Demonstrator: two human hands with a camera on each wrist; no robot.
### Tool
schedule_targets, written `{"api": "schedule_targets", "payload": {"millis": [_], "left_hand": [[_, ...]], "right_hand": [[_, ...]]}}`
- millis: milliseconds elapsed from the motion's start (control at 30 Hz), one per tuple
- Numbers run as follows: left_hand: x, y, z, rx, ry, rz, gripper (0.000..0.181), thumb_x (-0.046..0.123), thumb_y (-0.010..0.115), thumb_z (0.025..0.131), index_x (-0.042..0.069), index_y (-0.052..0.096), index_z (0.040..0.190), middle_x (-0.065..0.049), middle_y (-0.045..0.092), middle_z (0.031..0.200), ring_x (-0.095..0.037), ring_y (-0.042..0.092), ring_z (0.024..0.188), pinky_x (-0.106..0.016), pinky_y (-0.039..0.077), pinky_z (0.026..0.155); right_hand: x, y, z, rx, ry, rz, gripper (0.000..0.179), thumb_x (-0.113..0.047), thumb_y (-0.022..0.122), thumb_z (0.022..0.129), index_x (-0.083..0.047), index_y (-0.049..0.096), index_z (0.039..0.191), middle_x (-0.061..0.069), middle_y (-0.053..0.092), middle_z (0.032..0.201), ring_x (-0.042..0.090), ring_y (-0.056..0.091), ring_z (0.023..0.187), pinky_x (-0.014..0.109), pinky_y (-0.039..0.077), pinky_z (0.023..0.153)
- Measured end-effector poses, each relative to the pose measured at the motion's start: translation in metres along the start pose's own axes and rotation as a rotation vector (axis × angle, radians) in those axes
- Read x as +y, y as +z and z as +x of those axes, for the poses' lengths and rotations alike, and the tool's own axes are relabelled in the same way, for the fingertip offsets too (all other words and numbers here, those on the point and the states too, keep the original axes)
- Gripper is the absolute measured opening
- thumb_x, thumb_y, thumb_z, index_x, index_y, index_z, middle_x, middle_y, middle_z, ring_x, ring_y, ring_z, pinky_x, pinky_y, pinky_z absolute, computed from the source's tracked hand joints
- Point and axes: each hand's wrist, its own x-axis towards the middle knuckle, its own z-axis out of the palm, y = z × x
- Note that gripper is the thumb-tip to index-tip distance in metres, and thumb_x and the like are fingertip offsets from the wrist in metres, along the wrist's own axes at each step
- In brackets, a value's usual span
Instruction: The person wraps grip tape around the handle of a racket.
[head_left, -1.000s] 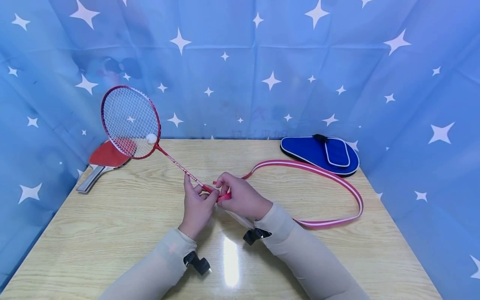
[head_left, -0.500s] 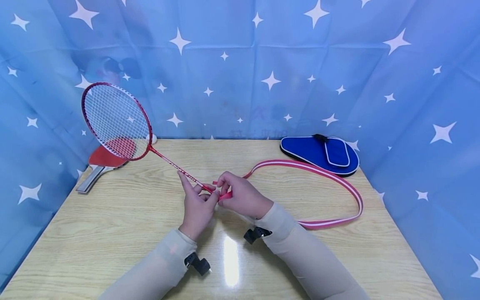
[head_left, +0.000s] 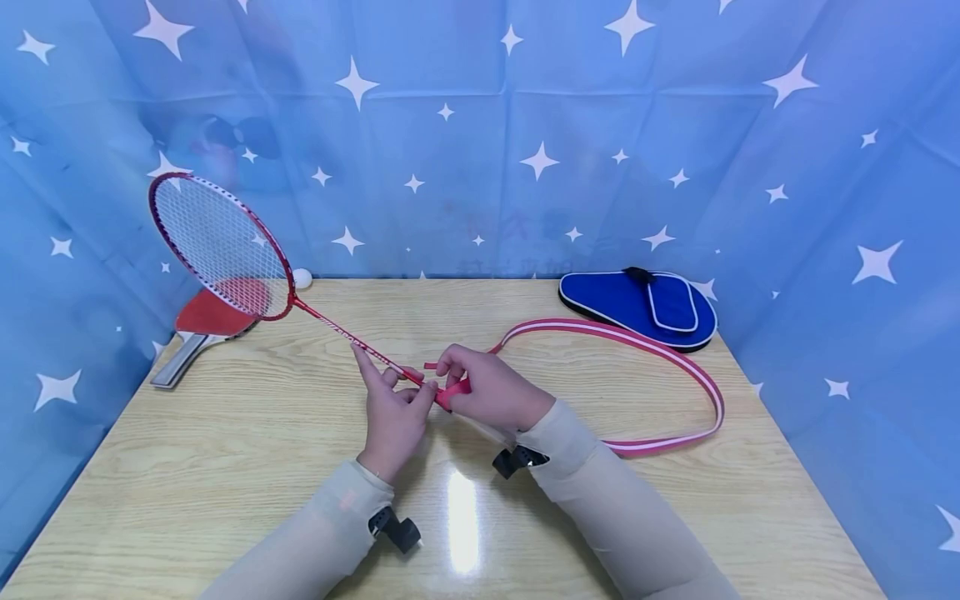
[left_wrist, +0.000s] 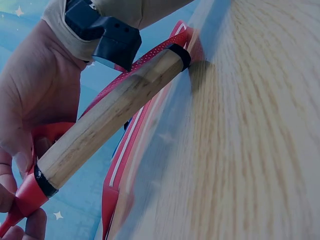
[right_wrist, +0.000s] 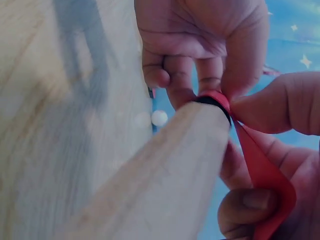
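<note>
My left hand (head_left: 393,425) holds a red badminton racket (head_left: 348,337) just above its handle, the index finger lying along the shaft. The racket tilts up to the left. Its bare wooden handle (left_wrist: 112,117) has a black band at either end. Close beside, my right hand (head_left: 495,392) pinches red grip tape (head_left: 457,388) against the top of the handle. From there the tape (right_wrist: 265,172) runs off under tension in the right wrist view. A long white-striped length of the tape loops over the table on the right. The right forearm hides part of it.
Red table tennis bats (head_left: 213,315) lie at the back left, partly behind the racket head, with a white ball (head_left: 302,278) close by. At the back right is a blue bat case (head_left: 630,304). A starry blue curtain (head_left: 450,167) borders the wooden table (head_left: 247,467).
The racket has turned about its shaft, and its head has swung left, uncovering the white ball. My right hand has shifted slightly right with the tape. My left hand keeps its place.
</note>
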Motion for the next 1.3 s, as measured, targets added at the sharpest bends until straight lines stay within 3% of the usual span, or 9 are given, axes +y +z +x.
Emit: {"api": "schedule_targets", "payload": {"millis": [200,400,500,667,833,1000,1100,1233,1300], "left_hand": [[-0.001,0.000,0.000,-0.008,-0.002,-0.012,0.130,-0.005,0.071,0.094,0.042,-0.029,0.161,-0.027,0.057,0.124,-0.045,0.069,0.077,-0.021,0.053,0.061],[-0.001,0.001,-0.001,0.005,0.022,-0.005,0.129,-0.006,0.071,0.094,0.039,-0.029,0.162,-0.026,0.059,0.120,-0.045,0.069,0.077,-0.021,0.055,0.063],[-0.001,0.003,-0.002,0.014,0.031,-0.002,0.129,-0.006,0.071,0.094,0.039,-0.028,0.162,-0.024,0.061,0.116,-0.043,0.069,0.076,-0.022,0.056,0.064],[-0.001,0.004,-0.003,0.010,0.024,-0.003,0.130,-0.009,0.070,0.094,0.042,-0.028,0.162,-0.027,0.059,0.114,-0.024,0.069,0.072,-0.022,0.057,0.066],[0.000,0.004,-0.003,0.009,0.023,-0.004,0.130,-0.009,0.070,0.094,0.042,-0.028,0.162,-0.028,0.058,0.115,-0.023,0.069,0.073,-0.023,0.058,0.068],[0.000,0.004,-0.003,-0.005,0.027,0.001,0.129,-0.009,0.069,0.094,0.041,-0.029,0.162,-0.031,0.059,0.117,-0.025,0.071,0.075,-0.024,0.059,0.068],[0.000,0.004,-0.003,-0.021,0.032,-0.012,0.129,-0.011,0.069,0.094,0.041,-0.028,0.162,-0.023,0.062,0.111,-0.023,0.070,0.073,-0.024,0.059,0.068],[-0.001,0.003,-0.003,-0.044,0.044,-0.028,0.129,-0.013,0.068,0.093,0.043,-0.026,0.162,-0.017,0.063,0.105,-0.020,0.068,0.072,-0.023,0.057,0.067],[-0.001,0.004,-0.003,-0.052,0.049,-0.031,0.129,-0.013,0.068,0.093,0.044,-0.025,0.162,-0.024,0.062,0.107,-0.020,0.067,0.072,-0.022,0.056,0.067]], "right_hand": [[-0.005,-0.004,-0.003,-0.005,-0.001,-0.053,0.033,-0.006,0.074,0.092,-0.008,0.061,0.122,0.002,0.062,0.087,0.016,0.057,0.070,0.029,0.052,0.069],[-0.007,-0.001,-0.004,0.027,-0.076,-0.050,0.027,0.000,0.066,0.094,-0.013,0.062,0.117,0.001,0.061,0.084,0.017,0.059,0.073,0.029,0.053,0.070],[-0.006,-0.001,-0.003,0.044,-0.055,-0.011,0.028,0.000,0.065,0.094,-0.012,0.062,0.119,0.002,0.060,0.086,0.018,0.058,0.073,0.029,0.052,0.069],[0.000,-0.001,-0.001,0.042,-0.002,0.054,0.031,-0.001,0.065,0.094,-0.009,0.061,0.123,0.004,0.060,0.088,0.020,0.056,0.071,0.029,0.051,0.067],[0.003,-0.002,0.001,0.032,0.023,0.082,0.031,-0.002,0.066,0.094,-0.011,0.061,0.123,0.006,0.062,0.093,0.022,0.059,0.076,0.031,0.054,0.071],[0.005,-0.004,0.002,-0.005,0.043,0.088,0.032,-0.005,0.065,0.096,-0.015,0.062,0.126,0.003,0.068,0.102,0.019,0.066,0.087,0.033,0.056,0.082],[0.009,-0.005,0.003,-0.053,0.028,0.102,0.039,-0.005,0.065,0.099,-0.011,0.061,0.138,0.002,0.074,0.103,0.017,0.070,0.092,0.034,0.057,0.087],[0.011,-0.008,0.003,-0.088,0.020,0.098,0.049,-0.005,0.065,0.100,-0.008,0.058,0.148,-0.001,0.077,0.098,0.016,0.071,0.088,0.034,0.058,0.084],[0.011,-0.009,0.003,-0.090,0.017,0.089,0.050,-0.004,0.065,0.099,-0.008,0.058,0.148,-0.002,0.077,0.095,0.017,0.070,0.084,0.033,0.057,0.081]]}}
